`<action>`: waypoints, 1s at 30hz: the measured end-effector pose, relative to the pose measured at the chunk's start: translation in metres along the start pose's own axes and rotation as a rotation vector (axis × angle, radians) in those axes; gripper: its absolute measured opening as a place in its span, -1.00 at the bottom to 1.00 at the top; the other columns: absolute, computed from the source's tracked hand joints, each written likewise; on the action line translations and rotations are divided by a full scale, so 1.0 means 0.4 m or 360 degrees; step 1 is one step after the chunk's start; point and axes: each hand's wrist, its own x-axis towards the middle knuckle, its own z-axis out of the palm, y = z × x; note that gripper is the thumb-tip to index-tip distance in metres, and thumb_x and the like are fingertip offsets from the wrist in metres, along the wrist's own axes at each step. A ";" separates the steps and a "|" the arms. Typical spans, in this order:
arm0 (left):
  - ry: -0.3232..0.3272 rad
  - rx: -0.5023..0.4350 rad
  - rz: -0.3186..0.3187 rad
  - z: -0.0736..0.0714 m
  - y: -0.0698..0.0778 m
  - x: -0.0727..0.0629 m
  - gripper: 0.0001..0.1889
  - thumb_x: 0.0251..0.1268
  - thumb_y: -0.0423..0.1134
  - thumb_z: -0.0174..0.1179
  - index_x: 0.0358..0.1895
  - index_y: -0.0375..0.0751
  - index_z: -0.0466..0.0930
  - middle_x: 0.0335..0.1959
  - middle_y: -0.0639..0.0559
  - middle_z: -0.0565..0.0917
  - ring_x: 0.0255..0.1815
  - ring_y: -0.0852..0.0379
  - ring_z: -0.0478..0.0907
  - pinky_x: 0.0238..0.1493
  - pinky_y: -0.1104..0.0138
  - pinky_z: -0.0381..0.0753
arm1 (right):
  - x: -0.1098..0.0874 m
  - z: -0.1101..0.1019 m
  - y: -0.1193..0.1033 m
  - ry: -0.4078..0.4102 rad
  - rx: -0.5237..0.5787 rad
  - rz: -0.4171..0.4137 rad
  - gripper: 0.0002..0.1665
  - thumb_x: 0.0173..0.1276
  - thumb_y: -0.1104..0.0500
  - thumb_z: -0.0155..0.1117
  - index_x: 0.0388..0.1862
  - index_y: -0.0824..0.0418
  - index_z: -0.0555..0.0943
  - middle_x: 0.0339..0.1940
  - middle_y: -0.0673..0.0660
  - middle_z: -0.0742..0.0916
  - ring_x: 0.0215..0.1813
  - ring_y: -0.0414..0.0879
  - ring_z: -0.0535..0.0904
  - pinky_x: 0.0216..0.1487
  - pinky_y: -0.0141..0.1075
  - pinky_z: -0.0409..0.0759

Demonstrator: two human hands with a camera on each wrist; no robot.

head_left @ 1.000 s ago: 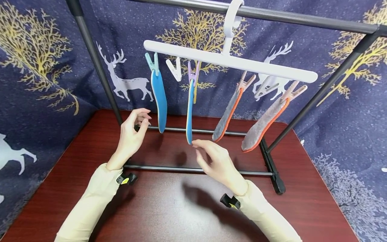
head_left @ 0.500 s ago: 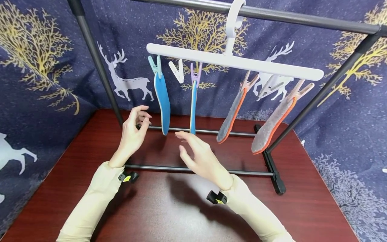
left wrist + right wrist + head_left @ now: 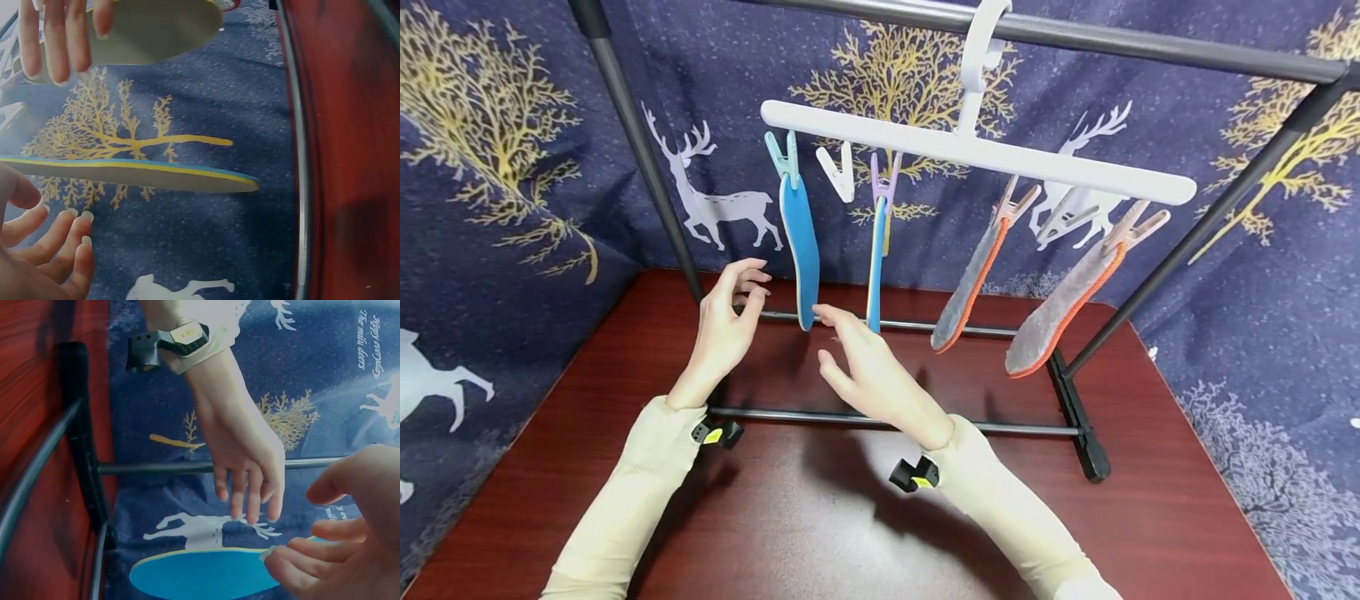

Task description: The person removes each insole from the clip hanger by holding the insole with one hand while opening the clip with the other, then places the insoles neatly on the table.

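Two blue insoles with yellow edges, the left one [image 3: 802, 258] and another [image 3: 877, 258] to its right, hang from a white hanger [image 3: 977, 152]. A teal clothespin [image 3: 785, 160] and a lilac one [image 3: 884, 187] grip their tops. My left hand [image 3: 726, 321] is raised left of the left insole, fingers loosely bent and holding nothing. My right hand [image 3: 876, 367] reaches in from the right, partly covering the second insole's lower end. Its fingertips are at the left insole's lower edge [image 3: 200, 575]; whether they touch it, I cannot tell.
Two grey fuzzy insoles with orange edges, one nearer the middle [image 3: 966, 287] and one farther right [image 3: 1060, 312], hang from pinkish clothespins. A white clothespin [image 3: 841, 173] and a grey one [image 3: 1063, 218] hold nothing. The black rack [image 3: 647, 158] stands on a reddish-brown table [image 3: 775, 500].
My right hand has moved left, from the second blue insole's lower end to the left one. The hanger and insoles have swayed slightly. My left hand has hardly moved.
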 end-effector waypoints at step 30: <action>0.0126 -0.0399 0.0308 0.009 0.078 0.222 -0.55 0.51 -0.27 -0.17 0.36 -0.39 0.31 0.18 -0.33 0.53 0.17 0.08 0.50 0.14 0.43 0.42 | 0.127 0.090 0.023 0.0240 0.0136 0.0469 -0.19 0.40 0.20 0.08 0.53 0.30 -0.02 0.50 0.25 0.25 0.49 0.03 0.23 0.45 -0.13 0.32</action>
